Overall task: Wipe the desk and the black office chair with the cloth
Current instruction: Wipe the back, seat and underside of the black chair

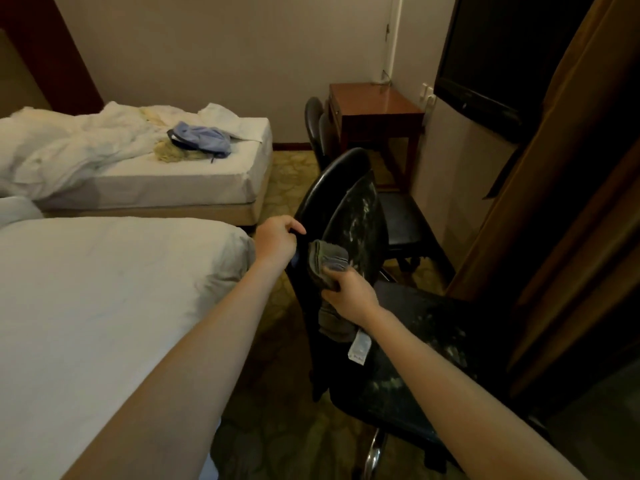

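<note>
While the left grip (277, 241) is curled round the outer edge of the black office chair (362, 216), fingers hooked over the rim of the backrest, the right grip (349, 289) is clamped on the cloth (327, 263). Cloth is grey and bunched. Its upper fold is pressed to the lower left of the backrest and the rest hangs below the wrist, with a white label (360, 351) dangling.

Chair stands between the near bed (104, 289) and the curtain (571, 202), turned side-on to the wearer.

Progress, as judged:
- Backrest face carries pale specks and smears across its upper and middle part. It looks unwiped there, so the wipe seems only to be starting at the lower edge.
- Seat (415, 362) is speckled too, thickest toward the right side. Not yet done.
- Wooden tabletop (375, 102) sits well apart in the far corner, under the wall screen, with a second dark chair (317, 126) beside it. Its surface is bare and glossy, but it is too far off to tell whether it has been wiped.

Most of the chair is left, and possibly the whole desk.

Blue backpack (201, 138) lies on the far bed, not part of the job.
</note>
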Available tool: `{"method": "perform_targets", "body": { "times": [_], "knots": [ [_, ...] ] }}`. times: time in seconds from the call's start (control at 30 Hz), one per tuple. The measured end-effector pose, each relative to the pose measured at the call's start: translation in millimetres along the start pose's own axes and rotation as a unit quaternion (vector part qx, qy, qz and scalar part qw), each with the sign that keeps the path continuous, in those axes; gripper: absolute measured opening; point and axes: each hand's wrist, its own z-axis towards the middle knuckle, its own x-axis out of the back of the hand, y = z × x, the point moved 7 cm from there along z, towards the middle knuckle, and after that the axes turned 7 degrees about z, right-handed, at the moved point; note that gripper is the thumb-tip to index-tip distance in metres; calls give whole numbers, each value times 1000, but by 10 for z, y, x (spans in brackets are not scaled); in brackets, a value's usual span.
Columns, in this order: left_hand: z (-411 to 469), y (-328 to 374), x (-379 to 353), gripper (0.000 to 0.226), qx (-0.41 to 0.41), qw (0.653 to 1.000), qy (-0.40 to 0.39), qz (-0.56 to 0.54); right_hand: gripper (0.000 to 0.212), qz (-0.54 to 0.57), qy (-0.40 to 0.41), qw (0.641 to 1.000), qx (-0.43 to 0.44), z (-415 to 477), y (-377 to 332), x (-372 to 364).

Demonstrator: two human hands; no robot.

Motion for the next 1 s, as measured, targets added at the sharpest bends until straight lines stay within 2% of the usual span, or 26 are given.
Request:
{"method": "perform_targets", "body": {
  "times": [0.1, 0.2, 0.27, 0.3, 0.37, 0.43, 0.5, 0.6, 0.7, 0.8, 0.87, 0.93, 1.0],
  "knots": [
    [-105, 102, -31, 42, -15, 999, 25, 37, 50, -132, -45, 990, 14, -196, 32, -20],
    [-154, 139, -48, 41, -33, 998, 28, 46, 43, -234, -54, 970, 24, -246, 54, 141],
    [-173, 103, -60, 40, -41, 998, 8, 52, 40, -204, -46, 978, 6, -280, 121, 279],
    [-176, 84, -55, 39, -45, 998, 0, 54, 39, -148, -28, 989, -6, -282, 150, 363],
    [-181, 46, -45, 37, -39, 998, -12, 48, 40, -9, 52, 998, -38, -237, 168, 536],
    [-181, 30, -42, 38, -37, 998, -19, 43, 44, 38, 135, 988, -71, -162, 106, 590],
    [-185, 27, -45, 38, -36, 998, -18, 44, 50, 5, 144, 988, -58, -158, -59, 362],
    [-207, 10, -45, 37, -36, 998, -9, 57, 57, -22, 98, 995, -27, -303, -213, -199],
    [-224, 22, -43, 37, -53, 996, 1, 69, 58, -105, 105, 989, -8, -383, -208, -277],
    [-200, 44, -58, 41, -62, 994, -4, 87, 54, -247, 16, 966, 79, -409, -159, -210],
    [-173, 32, -64, 42, -60, 994, -10, 93, 48, -310, -47, 944, 104, -489, -31, -220],
    [-156, 19, -61, 44, -59, 994, -15, 92, 43, -286, -29, 956, 66, -522, 75, -88],
    [-153, 12, -73, 46, -59, 994, -29, 87, 41, -187, 55, 981, 1, -493, 120, 119]
  ]
}}
